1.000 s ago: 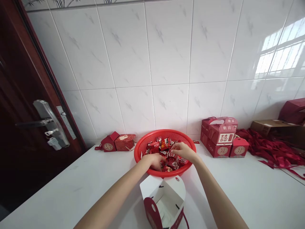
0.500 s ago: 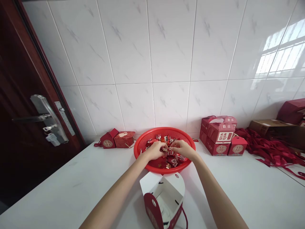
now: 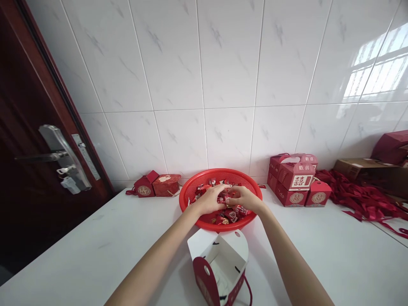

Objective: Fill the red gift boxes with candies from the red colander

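Observation:
Both my hands are inside a red plastic basket [image 3: 188,187] filled with red-wrapped candies [image 3: 232,216]. My left hand [image 3: 210,200] is curled round some wrapped candies, with red wrappers showing by its fingertips. Facing it, my right hand [image 3: 247,199] has its fingers bent and closed on a wrapped candy beside the left hand's fingers. How many candies each hand holds is hidden. In front of the basket stands an open red gift box [image 3: 205,278] with a white inside, its flaps spread and a red cord handle at its right side.
Two small red boxes [image 3: 145,187] sit left of the basket against the tiled wall [image 3: 178,140]. Several red gift boxes [image 3: 296,182] are stacked to the right. Beyond them lie a heap of red ribbons [image 3: 353,197] and a cardboard box [image 3: 360,168]. A door handle [image 3: 54,156] is at the left.
My hands have come closer together over the candies. The left fingers have lifted and curled round candies, and the right hand has shifted slightly left. The open box stays in place.

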### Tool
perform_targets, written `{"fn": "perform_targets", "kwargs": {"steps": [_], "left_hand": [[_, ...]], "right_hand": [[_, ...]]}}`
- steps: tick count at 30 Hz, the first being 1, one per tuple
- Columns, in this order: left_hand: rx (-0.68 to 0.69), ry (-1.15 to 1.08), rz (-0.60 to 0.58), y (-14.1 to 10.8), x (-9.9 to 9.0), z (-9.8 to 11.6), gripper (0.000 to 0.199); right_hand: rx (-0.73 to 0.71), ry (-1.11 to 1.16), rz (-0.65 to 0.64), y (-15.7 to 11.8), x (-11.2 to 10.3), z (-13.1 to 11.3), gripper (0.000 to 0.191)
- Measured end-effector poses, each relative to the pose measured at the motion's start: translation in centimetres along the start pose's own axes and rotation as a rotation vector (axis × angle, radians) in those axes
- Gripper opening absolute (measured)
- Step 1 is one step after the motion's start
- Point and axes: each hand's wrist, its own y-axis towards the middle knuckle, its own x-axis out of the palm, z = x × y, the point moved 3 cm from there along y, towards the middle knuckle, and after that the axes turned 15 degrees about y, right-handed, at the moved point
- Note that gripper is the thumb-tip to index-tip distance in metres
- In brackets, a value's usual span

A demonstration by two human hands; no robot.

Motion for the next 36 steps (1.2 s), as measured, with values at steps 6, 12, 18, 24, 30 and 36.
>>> {"fn": "perform_targets", "kwargs": {"steps": [6,12,18,24,30,36], "left_hand": [[-0.155,0.128,0.055,0.2,0.1,-1.0,0.04],[-0.266,0.217,-0.001,0.3,-0.1,-1.4,0.031],[-0.229,0.296,-0.352,-0.5,0.8,-1.4,0.026],[-0.024,0.303,-0.606,-0.8,1.5,0.2,0.031],[0.025,0.48,-0.652,-0.5,2.2,0.6,0.042],[0.062,0.541,-0.638,-0.3,2.5,0.5,0.047]], "right_hand": [[-0.062,0.037,0.119,0.3,-0.8,0.5,0.018],[-0.117,0.113,0.199,0.5,-1.3,0.9,0.02],[-0.122,0.182,0.219,0.1,-1.1,0.5,0.022],[-0.106,0.216,0.278,-0.1,-1.1,0.2,0.02],[-0.095,0.226,0.331,-0.2,-1.0,0.1,0.02],[-0.115,0.232,0.349,-0.3,-1.0,-0.1,0.019]]}}
